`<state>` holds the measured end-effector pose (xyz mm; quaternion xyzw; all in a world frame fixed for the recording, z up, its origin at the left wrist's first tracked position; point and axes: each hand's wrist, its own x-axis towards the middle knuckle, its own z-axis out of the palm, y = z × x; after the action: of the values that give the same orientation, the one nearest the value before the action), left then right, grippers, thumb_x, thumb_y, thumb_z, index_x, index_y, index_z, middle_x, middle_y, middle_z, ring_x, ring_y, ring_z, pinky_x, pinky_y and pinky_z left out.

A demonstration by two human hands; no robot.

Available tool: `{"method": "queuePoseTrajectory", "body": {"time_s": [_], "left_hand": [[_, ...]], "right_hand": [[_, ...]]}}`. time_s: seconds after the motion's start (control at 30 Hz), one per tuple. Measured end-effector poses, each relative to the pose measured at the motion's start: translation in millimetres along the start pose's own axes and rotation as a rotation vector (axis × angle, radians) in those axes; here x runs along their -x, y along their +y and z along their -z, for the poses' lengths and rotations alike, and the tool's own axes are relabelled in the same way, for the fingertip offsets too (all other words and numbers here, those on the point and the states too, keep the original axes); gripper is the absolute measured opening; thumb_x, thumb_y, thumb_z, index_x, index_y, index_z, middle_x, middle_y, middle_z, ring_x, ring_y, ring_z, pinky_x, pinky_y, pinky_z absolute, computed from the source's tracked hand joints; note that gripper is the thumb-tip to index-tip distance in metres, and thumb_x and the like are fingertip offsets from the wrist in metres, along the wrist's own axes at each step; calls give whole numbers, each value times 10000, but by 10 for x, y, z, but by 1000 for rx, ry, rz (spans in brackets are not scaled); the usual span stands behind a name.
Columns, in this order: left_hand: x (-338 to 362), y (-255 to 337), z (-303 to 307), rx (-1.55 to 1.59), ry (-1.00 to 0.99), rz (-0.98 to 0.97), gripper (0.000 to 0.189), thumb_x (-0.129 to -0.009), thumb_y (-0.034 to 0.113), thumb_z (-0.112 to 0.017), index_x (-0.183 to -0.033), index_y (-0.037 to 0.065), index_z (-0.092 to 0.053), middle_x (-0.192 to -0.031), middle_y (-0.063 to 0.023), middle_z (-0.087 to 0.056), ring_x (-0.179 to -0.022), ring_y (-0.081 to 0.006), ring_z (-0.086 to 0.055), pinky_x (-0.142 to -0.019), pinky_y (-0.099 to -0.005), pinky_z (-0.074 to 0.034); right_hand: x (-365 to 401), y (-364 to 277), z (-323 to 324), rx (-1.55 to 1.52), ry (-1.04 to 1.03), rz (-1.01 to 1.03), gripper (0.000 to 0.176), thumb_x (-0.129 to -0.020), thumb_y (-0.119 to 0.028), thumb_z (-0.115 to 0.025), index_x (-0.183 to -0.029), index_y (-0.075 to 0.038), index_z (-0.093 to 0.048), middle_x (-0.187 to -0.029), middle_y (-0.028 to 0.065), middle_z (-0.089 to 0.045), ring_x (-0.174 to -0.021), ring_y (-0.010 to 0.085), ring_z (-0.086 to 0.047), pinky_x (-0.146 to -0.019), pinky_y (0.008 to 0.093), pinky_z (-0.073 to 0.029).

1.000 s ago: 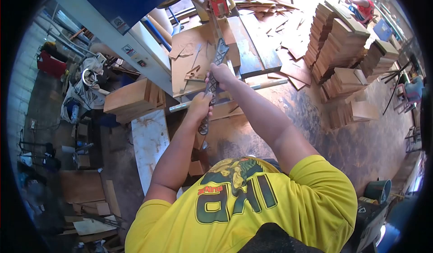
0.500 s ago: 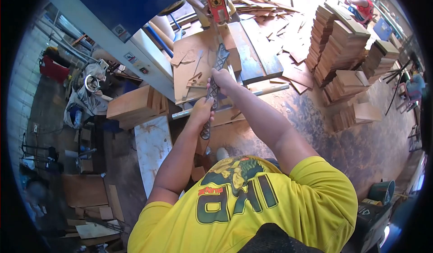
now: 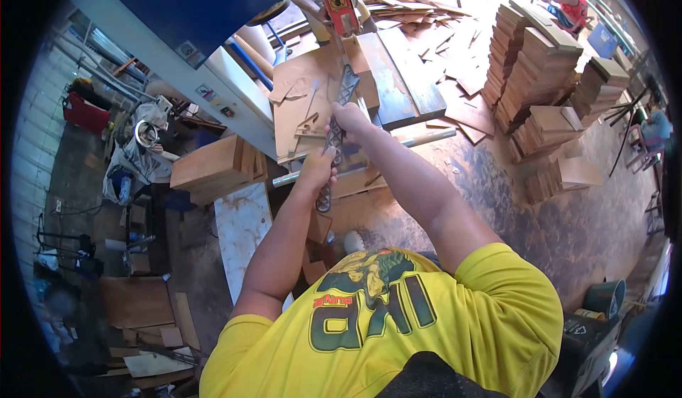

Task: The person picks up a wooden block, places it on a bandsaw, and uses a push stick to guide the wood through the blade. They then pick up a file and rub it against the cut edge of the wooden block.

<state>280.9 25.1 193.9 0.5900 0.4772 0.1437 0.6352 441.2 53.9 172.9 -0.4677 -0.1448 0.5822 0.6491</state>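
A long grey bar with a lattice of crossed ribs lies lengthwise ahead of me, pointing at the red guard of a blue and white machine that looks like a band saw. My right hand is closed around the bar near its middle. Closer to my body, my left hand grips it too, fingers wrapped round the lower part. Beside the far end stands a wooden block at the edge of the dark machine table. Under the bar is a brown board with wood scraps on it.
Another person's arm reaches in beside the red guard. Tall stacks of wooden boards stand to the right, with loose offcuts behind the table. Left are stacked wood blocks and a whitish panel. A person in red sits far right.
Both hands and the bar have shifted slightly forward, toward the red guard. The grip of each hand stays the same.
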Motion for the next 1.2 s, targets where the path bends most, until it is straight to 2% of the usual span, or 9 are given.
{"method": "queuePoseTrajectory", "body": {"time_s": [0.4, 0.73, 0.8, 0.93, 1.0, 1.2], "left_hand": [[-73, 21, -5, -38, 23, 1, 272, -994, 293, -502, -932, 32, -550, -740, -10, -527, -574, -92, -499, -469, -249, -446], [-91, 83, 14, -70, 12, -2, 254, -1001, 284, -495, -942, 43, -550, -751, 8, -523, -589, -79, -503, -472, -248, -449], [-82, 97, -11, -58, 31, 2, 251, -1002, 294, -483, -889, 76, -532, -655, 24, -493, -514, -67, -469, -443, -229, -424], [-99, 120, -21, -57, 43, -6, 249, -1001, 296, -483, -891, 77, -530, -654, 24, -491, -514, -67, -466, -443, -228, -422], [-98, 132, -1, -70, 29, 15, 248, -994, 283, -501, -943, 47, -557, -736, 12, -520, -578, -82, -509, -472, -248, -454], [-131, 145, 3, -73, 31, -5, 254, -992, 285, -506, -938, 42, -553, -727, 12, -511, -571, -83, -505, -465, -245, -445]], "right_hand": [[-45, -38, 14, 15, -15, 12, 236, -969, -171, -476, -904, 56, -485, -741, 133, -552, -569, 243, -594, -518, 408, -551], [-192, -3, 16, 3, -17, 20, 242, -981, -186, -478, -901, 43, -466, -735, 130, -544, -563, 244, -589, -509, 423, -553], [-184, -12, 12, -1, -11, 19, 263, -986, -195, -477, -887, 49, -479, -724, 126, -545, -565, 244, -592, -513, 416, -552], [-198, -39, 17, 28, -12, 16, 282, -989, -205, -474, -883, 55, -502, -714, 125, -557, -566, 240, -595, -514, 402, -544], [-232, -19, 25, 47, -10, 32, 298, -991, -214, -473, -882, 59, -522, -704, 127, -569, -566, 238, -597, -515, 389, -535], [-232, -51, 12, 44, -3, 35, 296, -993, -210, -473, -894, 65, -524, -696, 126, -572, -569, 239, -601, -516, 383, -527]]}}
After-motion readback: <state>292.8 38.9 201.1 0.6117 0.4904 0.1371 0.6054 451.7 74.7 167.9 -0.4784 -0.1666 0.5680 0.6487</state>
